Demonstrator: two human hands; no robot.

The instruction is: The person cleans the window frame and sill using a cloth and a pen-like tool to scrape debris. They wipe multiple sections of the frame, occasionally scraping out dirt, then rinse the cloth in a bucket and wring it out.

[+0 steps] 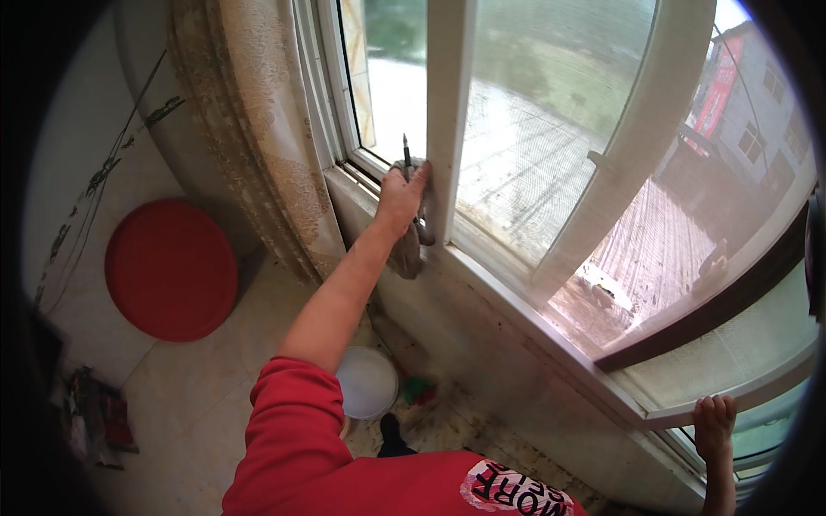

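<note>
My left hand [403, 193] holds a grey cloth [408, 255] and a thin dark tool with a pointed tip [406, 147], whose kind I cannot tell. The hand is at the lower part of the white window frame upright [445, 122], above the sill track [361, 177]. The cloth hangs down over the sill's edge. At the lower right, a hand [714, 419] has its fingers curled over the bottom rail of a window sash [671, 413]; its forearm leaves the view at the bottom. Mesh screen panels [529, 148] fill much of the window.
A patterned beige curtain [264, 116] hangs left of the window. A round red lid or tray [171, 269] leans by the wall. Below are a white bucket [368, 382], a red and green brush-like thing [418, 390] and a dark shoe [392, 435]. A dark curved bar [716, 309] crosses the right side.
</note>
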